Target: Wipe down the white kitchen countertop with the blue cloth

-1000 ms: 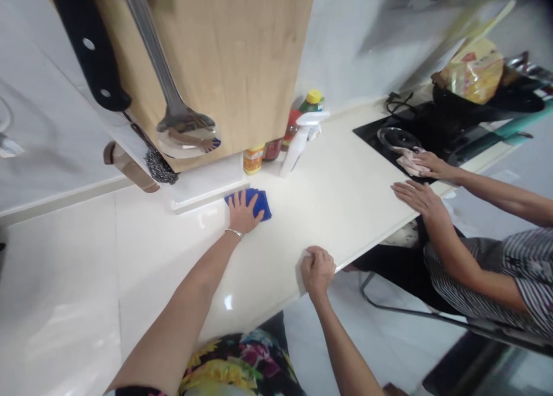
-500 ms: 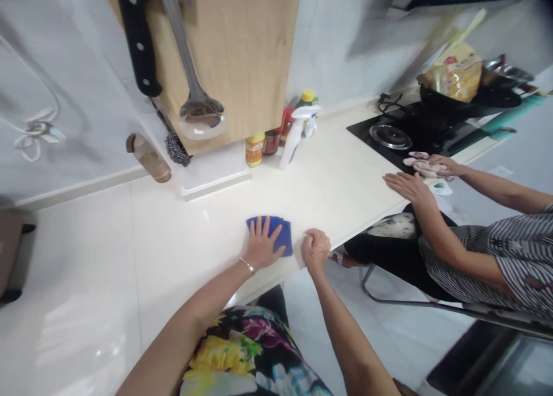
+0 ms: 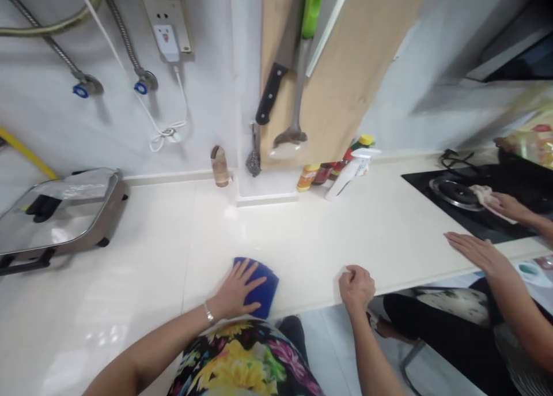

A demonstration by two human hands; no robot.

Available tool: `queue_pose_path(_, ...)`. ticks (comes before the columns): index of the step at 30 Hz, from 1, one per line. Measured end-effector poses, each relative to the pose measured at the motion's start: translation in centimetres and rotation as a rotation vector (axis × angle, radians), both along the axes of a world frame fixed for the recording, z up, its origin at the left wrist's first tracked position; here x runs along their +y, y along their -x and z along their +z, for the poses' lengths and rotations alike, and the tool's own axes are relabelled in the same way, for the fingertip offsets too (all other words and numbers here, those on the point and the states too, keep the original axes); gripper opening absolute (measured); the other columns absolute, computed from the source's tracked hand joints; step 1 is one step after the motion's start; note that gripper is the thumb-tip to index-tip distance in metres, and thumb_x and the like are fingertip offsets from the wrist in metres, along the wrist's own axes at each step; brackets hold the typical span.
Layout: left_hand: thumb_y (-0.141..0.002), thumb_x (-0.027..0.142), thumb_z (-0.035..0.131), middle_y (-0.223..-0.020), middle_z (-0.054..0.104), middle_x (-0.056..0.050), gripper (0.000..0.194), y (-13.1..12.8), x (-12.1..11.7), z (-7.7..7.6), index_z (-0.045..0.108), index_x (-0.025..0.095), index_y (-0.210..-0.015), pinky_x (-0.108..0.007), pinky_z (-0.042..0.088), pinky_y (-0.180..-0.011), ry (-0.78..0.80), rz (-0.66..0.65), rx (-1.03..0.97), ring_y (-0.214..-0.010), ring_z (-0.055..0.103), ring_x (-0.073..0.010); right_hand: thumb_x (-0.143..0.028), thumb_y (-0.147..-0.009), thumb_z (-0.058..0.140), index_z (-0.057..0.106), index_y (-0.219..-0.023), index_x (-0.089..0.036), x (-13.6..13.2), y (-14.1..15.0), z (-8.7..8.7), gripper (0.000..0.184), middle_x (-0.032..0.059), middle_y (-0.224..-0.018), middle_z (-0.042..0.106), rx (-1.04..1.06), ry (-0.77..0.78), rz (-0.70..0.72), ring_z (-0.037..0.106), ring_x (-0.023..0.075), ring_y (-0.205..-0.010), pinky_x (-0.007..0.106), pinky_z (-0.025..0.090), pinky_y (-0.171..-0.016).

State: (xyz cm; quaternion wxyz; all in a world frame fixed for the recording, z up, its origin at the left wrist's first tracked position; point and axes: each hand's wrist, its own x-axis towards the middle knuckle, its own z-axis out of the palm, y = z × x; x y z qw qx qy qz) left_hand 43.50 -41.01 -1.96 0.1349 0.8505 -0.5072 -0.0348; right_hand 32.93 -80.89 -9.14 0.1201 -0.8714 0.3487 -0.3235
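Note:
My left hand (image 3: 237, 289) lies flat with fingers spread on a folded blue cloth (image 3: 261, 290) at the near edge of the white counter (image 3: 302, 234). A thin bracelet circles that wrist. My right hand (image 3: 356, 286) is curled into a loose fist on the counter's front edge, right of the cloth; nothing shows in it. At the far right another person's hand (image 3: 477, 252) rests flat on the counter, and that person's other hand (image 3: 507, 204) presses a pale rag (image 3: 484, 194) on the black stove (image 3: 475, 197).
A white spray bottle (image 3: 351, 171) and several condiment bottles (image 3: 307, 177) stand by the back wall. A knife (image 3: 272, 90) and ladle (image 3: 294, 113) hang on a wooden board. An electric griddle (image 3: 56, 214) sits at the left. A wall socket (image 3: 166, 30) and hoses are above.
My left hand has slid the blue cloth from the back of the counter toward the front edge. The view has swung left and up, showing the griddle and wall socket.

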Motion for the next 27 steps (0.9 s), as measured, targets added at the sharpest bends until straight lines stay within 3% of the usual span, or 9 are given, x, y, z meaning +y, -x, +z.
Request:
queue_pose_path(5,-0.09,0.05,0.06,-0.165,0.029,-0.007,0.068,-1.6,10.1,0.2,0.039,0.037,-0.154,-0.062,0.029,-0.118,-0.019,0.189,-0.041,-0.152,0.024,-0.0374,-0.025,-0.082,0.042,0.067,-0.099,-0.016,0.1,0.3,-1.1,0.031,0.014,-0.098,0.067,0.037,0.059,-0.009,0.053,0.0269,-0.082,0.039,0.034,-0.072)
queue_pose_path(9,-0.091,0.05,0.059,-0.162,0.036,-0.007,0.062,-4.3,13.6,-0.4,0.046,0.036,-0.15,-0.061,0.031,-0.118,0.015,0.318,-0.09,-0.149,0.03,-0.037,-0.027,-0.083,0.042,0.065,-0.106,-0.017,0.9,0.3,-2.2,0.034,0.0158,-0.107,0.067,0.012,0.062,-0.025,0.057,0.0314,-0.093,0.043,0.04,-0.077)
queue_pose_path(13,-0.091,0.05,0.058,-0.16,0.041,-0.008,0.059,-8.4,12.3,-1.6,0.051,0.033,-0.147,-0.061,0.031,-0.118,0.09,0.441,-0.14,-0.148,0.032,-0.0372,-0.029,-0.083,0.042,0.06,-0.118,-0.016,1.9,0.4,-3.1,0.042,0.0196,-0.117,0.064,-0.003,0.092,0.011,0.058,0.036,-0.107,0.049,0.043,-0.086)
queue_pose_path(23,-0.091,0.053,0.055,-0.156,0.045,-0.013,0.057,-20.4,4.4,-2.4,0.059,0.027,-0.142,-0.061,0.022,-0.12,0.191,0.761,-0.176,-0.147,0.031,-0.0409,-0.034,-0.082,0.04,0.057,-0.128,-0.017,1.6,0.7,-3.9,0.052,0.0219,-0.117,0.065,-0.001,0.143,0.076,0.061,0.0411,-0.11,0.058,0.049,-0.092)
queue_pose_path(27,-0.091,0.054,0.055,-0.157,0.044,-0.014,0.058,-24.1,2.2,-2.8,0.059,0.026,-0.142,-0.061,0.02,-0.12,0.241,0.808,-0.184,-0.148,0.029,-0.0416,-0.043,-0.076,0.044,0.054,-0.137,-0.027,1.6,0.4,-3.7,0.064,0.0199,-0.117,0.066,-0.052,0.111,0.073,0.061,0.0454,-0.108,0.065,0.05,-0.088)
